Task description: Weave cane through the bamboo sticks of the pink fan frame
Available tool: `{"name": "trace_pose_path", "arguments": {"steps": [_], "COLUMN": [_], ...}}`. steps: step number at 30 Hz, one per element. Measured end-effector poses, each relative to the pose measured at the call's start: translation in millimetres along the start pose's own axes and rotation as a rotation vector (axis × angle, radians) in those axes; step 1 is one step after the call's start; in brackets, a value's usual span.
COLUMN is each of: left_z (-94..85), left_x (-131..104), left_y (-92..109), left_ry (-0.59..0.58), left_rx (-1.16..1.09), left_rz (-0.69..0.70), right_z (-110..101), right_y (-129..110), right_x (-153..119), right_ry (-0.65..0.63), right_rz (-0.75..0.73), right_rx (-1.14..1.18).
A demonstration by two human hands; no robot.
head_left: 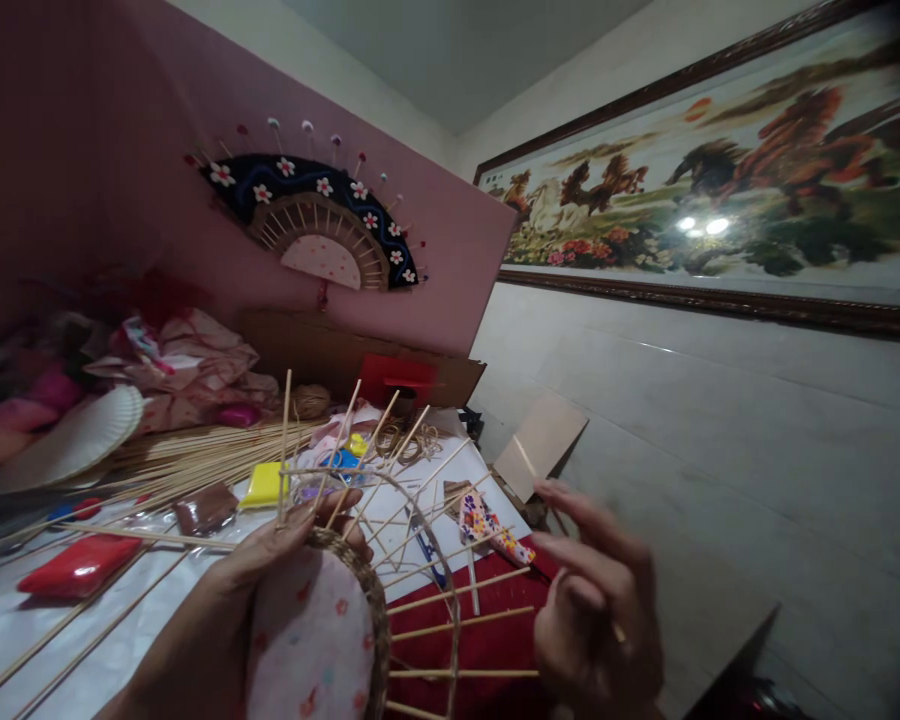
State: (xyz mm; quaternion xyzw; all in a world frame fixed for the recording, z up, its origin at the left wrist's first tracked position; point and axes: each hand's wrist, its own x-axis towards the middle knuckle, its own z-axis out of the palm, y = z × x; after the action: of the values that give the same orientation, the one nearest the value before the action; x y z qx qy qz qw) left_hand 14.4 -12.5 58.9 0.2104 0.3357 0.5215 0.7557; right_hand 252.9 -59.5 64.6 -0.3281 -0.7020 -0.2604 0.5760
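Observation:
My left hand (244,580) grips a half-made fan (315,630) at the lower middle. Its rounded centre is covered in pale pink flowered cloth and edged with braided twine. Thin bamboo sticks fan out from that edge, and a curved strand of twine (456,590) runs across them. To the right, my right hand (600,590) is raised with bent fingers around a thin bamboo stick (525,455). One end shows above the fingertips and a short piece below; the fingers hide the middle. This hand is apart from the fan's stick tips.
A finished flowered fan (322,215) is on the pink board behind. Loose bamboo sticks (217,455), yellow clay (264,485), red clay (82,565) and brown clay (205,508) packs lie left. Scissors (426,550) and a flowered cloth piece (487,525) lie behind the fan. A tiled wall (705,450) stands right.

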Motion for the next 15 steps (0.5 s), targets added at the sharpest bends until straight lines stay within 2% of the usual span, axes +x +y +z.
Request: {"name": "trace_pose_path", "arguments": {"steps": [2,3,5,6,8,9,12,15], "left_z": [-3.8,-5.1,-6.4,-6.6,-6.9,-7.0,-7.8,-9.8], "left_x": [5.7,7.5,8.9,8.7,7.2,6.5,6.3,10.1], "left_y": [0.6,1.4,3.3,4.4,6.6,7.7,11.8,16.8], "left_ry": [0.054,0.061,0.044,0.025,-0.037,-0.056,-0.076,-0.064], "left_rx": [-0.023,-0.05,-0.106,-0.13,-0.163,-0.169,-0.184,-0.203], "left_rz": [0.042,0.061,0.075,0.067,0.043,0.039,0.058,0.1], "right_z": [1.1,4.4,14.6,20.7,32.5,37.6,49.2,57.7], "right_y": [11.3,18.2,32.8,40.2,53.8,59.9,73.3,77.6], "right_x": [-2.2,-3.7,-7.0,-8.5,-10.8,-11.6,-12.4,-12.8], "right_ry": [0.138,0.182,0.208,0.167,-0.003,-0.08,-0.269,-0.361], "right_rz": [0.136,0.249,0.567,0.752,1.107,1.189,1.302,1.376], "right_rx": [0.052,0.093,0.215,0.324,0.609,0.691,0.849,0.96]}}
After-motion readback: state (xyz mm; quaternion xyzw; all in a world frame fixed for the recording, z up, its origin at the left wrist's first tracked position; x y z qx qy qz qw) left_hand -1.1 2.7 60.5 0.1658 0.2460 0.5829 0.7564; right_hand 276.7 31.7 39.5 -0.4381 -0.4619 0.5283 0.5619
